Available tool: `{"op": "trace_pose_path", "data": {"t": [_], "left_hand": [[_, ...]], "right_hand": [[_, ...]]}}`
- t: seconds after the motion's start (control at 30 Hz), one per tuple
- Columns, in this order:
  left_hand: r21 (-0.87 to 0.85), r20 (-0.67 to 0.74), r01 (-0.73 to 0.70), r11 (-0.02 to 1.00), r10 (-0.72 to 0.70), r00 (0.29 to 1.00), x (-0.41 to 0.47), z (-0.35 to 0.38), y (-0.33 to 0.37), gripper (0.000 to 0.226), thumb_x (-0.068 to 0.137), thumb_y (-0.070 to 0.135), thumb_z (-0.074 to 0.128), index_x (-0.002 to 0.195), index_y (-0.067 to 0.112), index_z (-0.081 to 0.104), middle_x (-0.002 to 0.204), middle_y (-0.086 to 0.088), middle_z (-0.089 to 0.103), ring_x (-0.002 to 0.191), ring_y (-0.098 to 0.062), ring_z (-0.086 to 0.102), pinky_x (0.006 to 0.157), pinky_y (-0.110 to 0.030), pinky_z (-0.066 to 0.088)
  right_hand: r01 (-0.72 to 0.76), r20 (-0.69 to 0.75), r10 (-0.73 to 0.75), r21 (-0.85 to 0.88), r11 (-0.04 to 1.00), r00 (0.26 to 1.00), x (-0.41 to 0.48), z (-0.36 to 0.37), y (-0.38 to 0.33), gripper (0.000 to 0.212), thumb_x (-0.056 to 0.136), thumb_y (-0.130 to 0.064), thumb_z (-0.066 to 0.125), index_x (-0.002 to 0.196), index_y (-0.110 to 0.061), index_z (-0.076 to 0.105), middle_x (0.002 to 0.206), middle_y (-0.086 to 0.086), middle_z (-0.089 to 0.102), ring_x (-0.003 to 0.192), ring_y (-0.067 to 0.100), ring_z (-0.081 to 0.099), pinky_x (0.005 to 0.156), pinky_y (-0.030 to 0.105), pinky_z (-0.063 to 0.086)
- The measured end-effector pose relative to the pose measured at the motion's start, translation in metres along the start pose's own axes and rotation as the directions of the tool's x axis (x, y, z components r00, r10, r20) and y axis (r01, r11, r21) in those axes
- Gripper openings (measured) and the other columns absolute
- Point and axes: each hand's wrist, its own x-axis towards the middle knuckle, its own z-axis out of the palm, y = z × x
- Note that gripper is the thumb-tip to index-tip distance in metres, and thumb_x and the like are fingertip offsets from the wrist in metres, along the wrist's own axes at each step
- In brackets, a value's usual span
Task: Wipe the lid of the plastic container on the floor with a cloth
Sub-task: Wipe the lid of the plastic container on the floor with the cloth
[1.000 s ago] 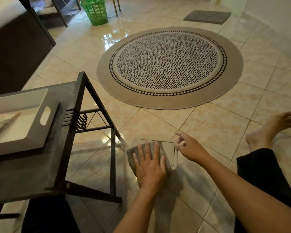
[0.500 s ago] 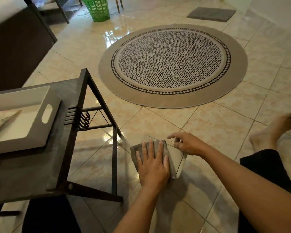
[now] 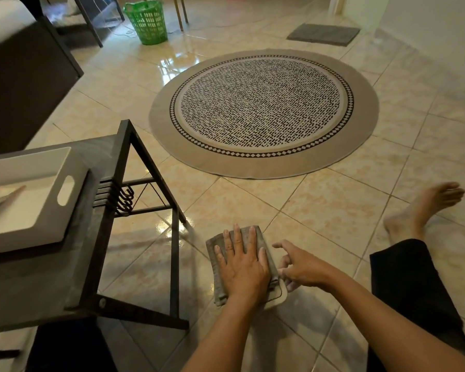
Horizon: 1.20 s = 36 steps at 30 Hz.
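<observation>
A grey cloth (image 3: 258,236) lies over a clear plastic lid (image 3: 279,296) on the tiled floor, hiding nearly all of it; only the lid's near right corner shows. My left hand (image 3: 242,267) presses flat on the cloth, fingers spread. My right hand (image 3: 302,267) is just to the right, its fingertips pinching the lid's right edge.
A black metal side table (image 3: 124,200) stands close on the left with a white tray (image 3: 65,189) on it. A round patterned rug (image 3: 263,111) lies ahead. My bare foot (image 3: 424,208) and dark trouser leg (image 3: 414,291) rest at the right. A green basket (image 3: 148,21) stands far back.
The cloth under my left hand has slid to the right and covers more of the lid. My right hand moved from the lid's far corner down to its right edge.
</observation>
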Motion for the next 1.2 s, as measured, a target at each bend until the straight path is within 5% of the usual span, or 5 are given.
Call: {"op": "trace_pose_path", "data": {"t": [0.17, 0.43, 0.83, 1.1, 1.2], "left_hand": [[-0.018, 0.0, -0.038, 0.999, 0.038, 0.999, -0.002, 0.001, -0.012, 0.062, 0.102, 0.048, 0.015, 0.152, 0.037, -0.021, 0.161, -0.001, -0.028, 0.146, -0.024, -0.031, 0.12, -0.056, -0.008], [-0.056, -0.011, -0.067, 0.996, 0.066, 0.998, 0.001, 0.005, -0.02, 0.062, 0.102, 0.046, 0.018, 0.152, 0.04, -0.019, 0.162, 0.001, -0.028, 0.145, -0.022, -0.032, 0.119, -0.056, -0.012], [0.021, -0.018, -0.141, 0.99, 0.141, 0.99, 0.007, 0.005, -0.008, 0.059, 0.1, 0.05, 0.015, 0.153, 0.045, -0.013, 0.163, 0.001, -0.023, 0.146, -0.023, -0.03, 0.115, -0.05, -0.022], [0.002, 0.0, -0.018, 1.0, 0.018, 1.0, -0.001, 0.011, -0.015, 0.062, 0.1, 0.051, 0.012, 0.147, 0.042, -0.027, 0.16, -0.001, -0.032, 0.144, -0.026, -0.034, 0.117, -0.055, -0.017], [0.033, 0.002, -0.051, 0.998, 0.051, 0.999, 0.006, 0.013, -0.005, 0.06, 0.101, 0.049, 0.013, 0.148, 0.041, -0.024, 0.16, -0.001, -0.029, 0.145, -0.027, -0.032, 0.116, -0.055, -0.018]], "right_hand": [[0.042, -0.055, -0.04, 0.044, 0.998, 0.998, 0.015, -0.006, -0.015, 0.071, 0.09, 0.002, 0.056, 0.151, -0.022, 0.028, 0.092, 0.009, 0.062, 0.079, 0.017, 0.063, 0.079, 0.037, 0.059], [0.088, 0.042, -0.092, 0.076, 0.993, 0.995, 0.046, -0.018, -0.032, 0.067, 0.084, 0.011, 0.061, 0.141, -0.02, 0.045, 0.088, 0.01, 0.055, 0.076, 0.019, 0.061, 0.07, 0.032, 0.06], [0.132, -0.062, -0.126, 0.111, 0.985, 0.99, 0.046, -0.014, -0.02, 0.061, 0.082, 0.015, 0.059, 0.133, -0.019, 0.054, 0.093, 0.014, 0.057, 0.08, 0.024, 0.066, 0.073, 0.045, 0.063], [0.149, -0.133, -0.13, 0.144, 0.978, 0.983, 0.05, -0.012, -0.017, 0.057, 0.085, 0.01, 0.063, 0.135, -0.016, 0.053, 0.091, 0.011, 0.057, 0.075, 0.018, 0.065, 0.067, 0.032, 0.061], [0.15, -0.132, -0.132, 0.142, 0.978, 0.982, 0.051, -0.012, -0.018, 0.054, 0.086, 0.01, 0.06, 0.133, -0.018, 0.055, 0.092, 0.011, 0.057, 0.077, 0.021, 0.066, 0.07, 0.037, 0.063]]}}
